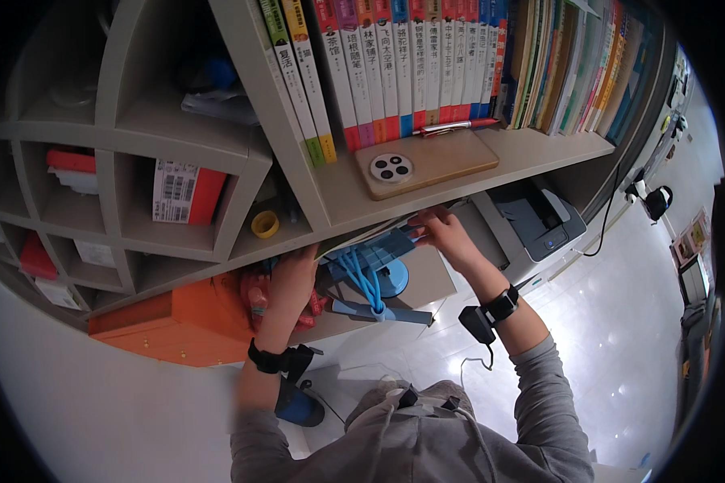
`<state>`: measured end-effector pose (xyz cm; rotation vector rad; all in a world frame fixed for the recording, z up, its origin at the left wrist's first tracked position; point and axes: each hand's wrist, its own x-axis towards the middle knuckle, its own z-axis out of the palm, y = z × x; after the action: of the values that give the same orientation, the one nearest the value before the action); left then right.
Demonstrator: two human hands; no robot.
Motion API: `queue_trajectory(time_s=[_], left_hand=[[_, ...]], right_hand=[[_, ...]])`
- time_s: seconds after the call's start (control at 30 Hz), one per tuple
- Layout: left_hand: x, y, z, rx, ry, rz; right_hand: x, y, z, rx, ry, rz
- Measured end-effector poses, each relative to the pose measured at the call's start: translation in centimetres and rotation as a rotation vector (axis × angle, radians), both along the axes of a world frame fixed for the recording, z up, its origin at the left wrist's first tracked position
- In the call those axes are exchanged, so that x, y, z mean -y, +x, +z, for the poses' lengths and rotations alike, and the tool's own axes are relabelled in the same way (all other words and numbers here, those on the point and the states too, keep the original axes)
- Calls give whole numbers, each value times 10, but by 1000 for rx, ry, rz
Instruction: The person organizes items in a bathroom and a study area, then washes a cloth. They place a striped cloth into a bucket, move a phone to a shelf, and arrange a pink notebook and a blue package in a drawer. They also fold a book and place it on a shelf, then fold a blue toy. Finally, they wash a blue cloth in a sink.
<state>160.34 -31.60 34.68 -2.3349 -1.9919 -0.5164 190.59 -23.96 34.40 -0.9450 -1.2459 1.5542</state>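
Observation:
Both my hands reach in under the front edge of a grey bookshelf board (405, 202). My right hand (444, 235) has its fingers closed at the right end of a blue, partly see-through folder or sheet (386, 250). Thin pale edges of sheets run leftward from it to my left hand (293, 281), whose fingertips are hidden beneath the board. Just below the folder are several light-blue cords or tubes (362, 281), a blue round piece (394, 279) and a blue bar (408, 315). A red plastic bag (257, 296) lies behind and beside my left wrist.
Above stand rows of books (405, 72), with a gold phone (441, 163) and a red pen (456, 127) in front. On the right is a grey-white printer (538, 223). An orange box (175, 320) sits low left. Yellow tape (265, 224) occupies a cubby. A black cable (607, 223) hangs beside the printer.

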Motion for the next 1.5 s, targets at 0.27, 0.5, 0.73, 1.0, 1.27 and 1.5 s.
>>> queue_trajectory(time_s=[0.27,0.5,0.73,1.0,1.27,1.5], left_hand=[[32,64,24,-214,406,82],[50,113,24,-195,358,110],[103,153,51,157,96,-110],[108,147,29,1118,-210,-23],[107,223,55,1492,-401,-373],[87,246,132,1526,-85,-574]], right_hand=[[35,-50,10,-394,-235,62],[33,-26,28,-419,-208,64],[39,27,-1,-394,-164,14],[110,156,-7,-278,-63,444],[129,220,33,-103,125,515],[141,244,73,188,277,476]])
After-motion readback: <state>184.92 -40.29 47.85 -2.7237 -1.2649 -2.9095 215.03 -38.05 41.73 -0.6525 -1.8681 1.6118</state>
